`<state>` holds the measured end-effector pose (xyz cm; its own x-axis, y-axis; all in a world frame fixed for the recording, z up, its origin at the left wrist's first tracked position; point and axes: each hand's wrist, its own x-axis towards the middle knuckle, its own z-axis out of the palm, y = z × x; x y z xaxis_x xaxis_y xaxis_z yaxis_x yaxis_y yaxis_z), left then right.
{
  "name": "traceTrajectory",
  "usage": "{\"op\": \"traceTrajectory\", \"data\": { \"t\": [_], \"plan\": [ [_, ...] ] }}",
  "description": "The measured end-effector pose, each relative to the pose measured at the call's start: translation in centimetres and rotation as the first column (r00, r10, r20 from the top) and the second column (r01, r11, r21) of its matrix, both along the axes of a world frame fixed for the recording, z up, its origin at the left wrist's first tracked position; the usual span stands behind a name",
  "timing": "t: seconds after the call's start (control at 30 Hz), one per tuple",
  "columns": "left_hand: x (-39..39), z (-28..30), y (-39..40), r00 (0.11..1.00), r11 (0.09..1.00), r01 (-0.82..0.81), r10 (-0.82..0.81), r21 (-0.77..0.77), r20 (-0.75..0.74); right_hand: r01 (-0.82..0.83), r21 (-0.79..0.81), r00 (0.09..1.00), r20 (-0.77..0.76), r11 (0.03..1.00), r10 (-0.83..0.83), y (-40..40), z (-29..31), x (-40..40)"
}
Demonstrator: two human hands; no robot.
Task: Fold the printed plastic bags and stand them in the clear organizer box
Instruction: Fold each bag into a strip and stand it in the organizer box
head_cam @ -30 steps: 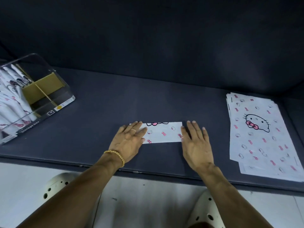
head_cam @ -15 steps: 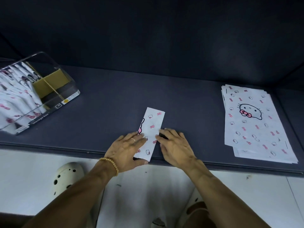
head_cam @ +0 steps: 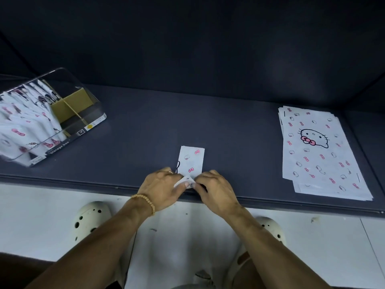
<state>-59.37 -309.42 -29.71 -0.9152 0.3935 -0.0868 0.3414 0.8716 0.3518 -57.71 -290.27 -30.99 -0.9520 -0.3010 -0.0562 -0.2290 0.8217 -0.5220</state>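
A folded white bag strip [head_cam: 192,161] printed with pink bows lies lengthwise near the front edge of the dark table [head_cam: 187,122]. My left hand [head_cam: 161,189] and my right hand [head_cam: 214,190] both pinch its near end, which is lifted and curling over. A stack of flat printed bags [head_cam: 318,151] with a cat face lies at the right. At the far left stands the clear organizer box [head_cam: 89,107], tilted, with several folded bags [head_cam: 27,126] standing inside it.
Tan cardboard dividers [head_cam: 73,105] sit in the right end of the organizer box. The table's front edge [head_cam: 291,202] runs just under my hands. Below it are a pale floor and two cream clogs [head_cam: 89,220].
The strip was turned from crosswise to lengthwise. My hands went from pressing it flat to pinching its near end and lifting it.
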Motion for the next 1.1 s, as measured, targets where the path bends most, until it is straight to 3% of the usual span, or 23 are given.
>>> {"op": "traceTrajectory", "data": {
  "t": [0.13,0.2,0.33,0.5,0.6,0.87,1.0,1.1],
  "plan": [
    [-0.9,-0.1,0.0,0.934,0.924,-0.274,0.190,0.267,0.304,0.273,-0.180,0.956,0.163,0.945,-0.245,0.2,0.3,-0.8],
    [-1.4,-0.2,0.1,0.895,0.868,-0.370,0.238,0.332,0.377,0.366,-0.223,0.920,0.231,0.904,-0.316,0.1,0.6,-1.6],
    [-2.5,-0.9,0.9,0.854,0.817,-0.488,0.374,0.307,0.362,0.448,-0.146,0.863,0.327,0.882,-0.384,-0.7,0.8,-3.3],
    [-3.2,-1.3,1.6,0.800,0.785,-0.578,0.488,0.225,0.350,0.471,0.023,0.838,0.298,0.882,-0.456,-2.0,0.5,-5.2],
    [-3.6,-1.1,1.8,0.790,0.787,-0.588,0.510,0.186,0.340,0.520,0.018,0.813,0.297,0.854,-0.501,-2.3,0.3,-5.5],
    [-4.1,-2.0,2.3,0.895,0.898,-0.438,0.430,0.049,0.117,0.499,0.048,0.816,0.310,0.865,-0.488,-1.0,0.4,-7.4],
    [-4.7,-2.4,2.1,0.975,0.998,-0.056,0.052,-0.011,-0.217,0.451,0.120,0.843,0.268,0.885,-0.466,0.0,0.2,-8.8],
    [-5.8,-3.1,1.8,0.983,0.986,0.143,-0.151,-0.086,-0.102,0.440,0.088,0.860,0.247,0.894,-0.448,0.5,0.0,-9.6]
  ]
}}
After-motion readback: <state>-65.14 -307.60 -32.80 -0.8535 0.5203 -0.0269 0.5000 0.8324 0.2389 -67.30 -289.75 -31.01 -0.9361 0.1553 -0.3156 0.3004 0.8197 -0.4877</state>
